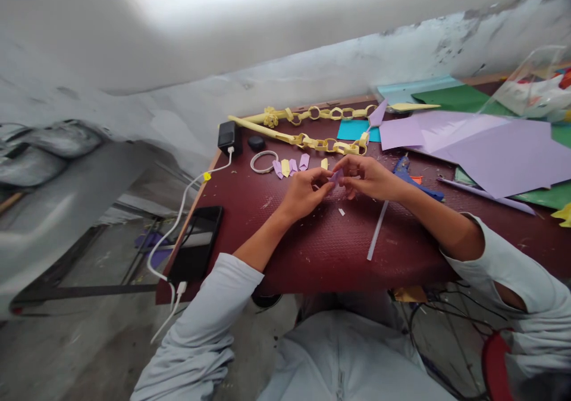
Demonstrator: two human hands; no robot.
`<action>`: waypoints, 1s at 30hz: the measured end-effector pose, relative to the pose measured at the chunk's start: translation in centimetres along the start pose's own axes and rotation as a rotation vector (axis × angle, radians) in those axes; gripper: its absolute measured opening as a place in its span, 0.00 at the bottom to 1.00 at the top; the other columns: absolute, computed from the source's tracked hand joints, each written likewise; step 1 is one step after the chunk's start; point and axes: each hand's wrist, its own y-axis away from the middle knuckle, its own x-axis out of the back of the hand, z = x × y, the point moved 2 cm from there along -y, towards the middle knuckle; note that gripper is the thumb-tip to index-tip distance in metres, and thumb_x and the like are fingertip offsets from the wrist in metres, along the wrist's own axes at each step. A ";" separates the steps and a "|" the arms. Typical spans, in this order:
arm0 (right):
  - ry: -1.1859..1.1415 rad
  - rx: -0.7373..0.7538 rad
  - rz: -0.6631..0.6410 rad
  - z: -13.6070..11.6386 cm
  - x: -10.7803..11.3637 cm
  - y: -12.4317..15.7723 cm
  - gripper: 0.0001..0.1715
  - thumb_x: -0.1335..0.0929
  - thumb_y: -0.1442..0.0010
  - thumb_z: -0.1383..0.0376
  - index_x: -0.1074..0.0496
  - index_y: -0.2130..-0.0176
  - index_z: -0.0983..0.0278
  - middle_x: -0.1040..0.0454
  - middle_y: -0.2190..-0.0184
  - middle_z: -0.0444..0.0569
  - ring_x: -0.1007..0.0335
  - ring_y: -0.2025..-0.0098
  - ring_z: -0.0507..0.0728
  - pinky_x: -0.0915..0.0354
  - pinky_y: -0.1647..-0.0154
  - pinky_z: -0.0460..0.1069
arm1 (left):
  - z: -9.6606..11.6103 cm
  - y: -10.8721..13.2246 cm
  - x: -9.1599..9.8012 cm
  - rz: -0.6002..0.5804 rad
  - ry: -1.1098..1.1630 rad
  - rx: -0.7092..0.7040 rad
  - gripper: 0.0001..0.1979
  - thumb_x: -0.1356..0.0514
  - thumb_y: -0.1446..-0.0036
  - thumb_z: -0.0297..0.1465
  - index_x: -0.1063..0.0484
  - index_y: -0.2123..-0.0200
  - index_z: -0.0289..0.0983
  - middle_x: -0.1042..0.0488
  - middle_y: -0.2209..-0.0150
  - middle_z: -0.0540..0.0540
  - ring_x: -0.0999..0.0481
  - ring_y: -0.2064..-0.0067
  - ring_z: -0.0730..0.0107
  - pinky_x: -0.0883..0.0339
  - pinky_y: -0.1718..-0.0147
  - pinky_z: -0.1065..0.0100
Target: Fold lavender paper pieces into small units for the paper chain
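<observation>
My left hand [304, 191] and my right hand [368, 176] meet over the dark red table [312, 246], both pinching one small folded lilac paper piece [336, 176] between their fingertips. Just behind the hands lies a row of several small folded paper pieces [292, 166], lilac and yellow. A thin white paper strip [377, 229] lies under my right forearm. Further back a yellow paper chain [325, 128] stretches across the table.
Large lilac sheets [491, 145], green and cyan paper [354, 129] cover the right side. A black phone [196, 243] with a white cable [178, 222] lies at the left edge, a black charger [227, 136] and a white ring [263, 161] behind. A clear bag [535, 91] sits far right.
</observation>
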 end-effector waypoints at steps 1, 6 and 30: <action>0.005 0.013 0.007 0.2 -0.1 0.0 0.18 0.23 0.26 0.58 0.26 0.43 0.61 0.21 0.65 0.43 0.20 0.72 0.52 0.17 0.69 0.49 | -0.1 -0.1 -0.1 0.003 0.013 -0.001 0.13 0.26 0.34 0.37 0.14 0.52 0.36 0.14 0.65 0.45 0.18 0.67 0.70 0.27 0.66 0.69; 0.202 0.069 0.116 0.4 0.3 -0.1 0.23 0.25 0.25 0.55 0.27 0.36 0.58 0.21 0.60 0.47 0.24 0.68 0.54 0.23 0.68 0.52 | -0.7 -0.8 1.1 0.124 0.192 0.084 0.12 0.24 0.37 0.35 0.16 0.55 0.35 0.15 0.67 0.45 0.17 0.68 0.70 0.23 0.65 0.69; 0.656 -0.103 0.288 2.2 -1.2 -8.0 0.06 0.26 0.36 0.70 0.24 0.67 0.62 0.19 0.67 0.50 0.26 0.64 0.58 0.35 0.59 0.54 | -5.2 -3.0 8.9 0.550 0.287 0.264 0.30 0.27 0.42 0.20 0.33 0.43 0.44 0.21 0.69 0.56 0.14 0.68 0.67 0.19 0.67 0.67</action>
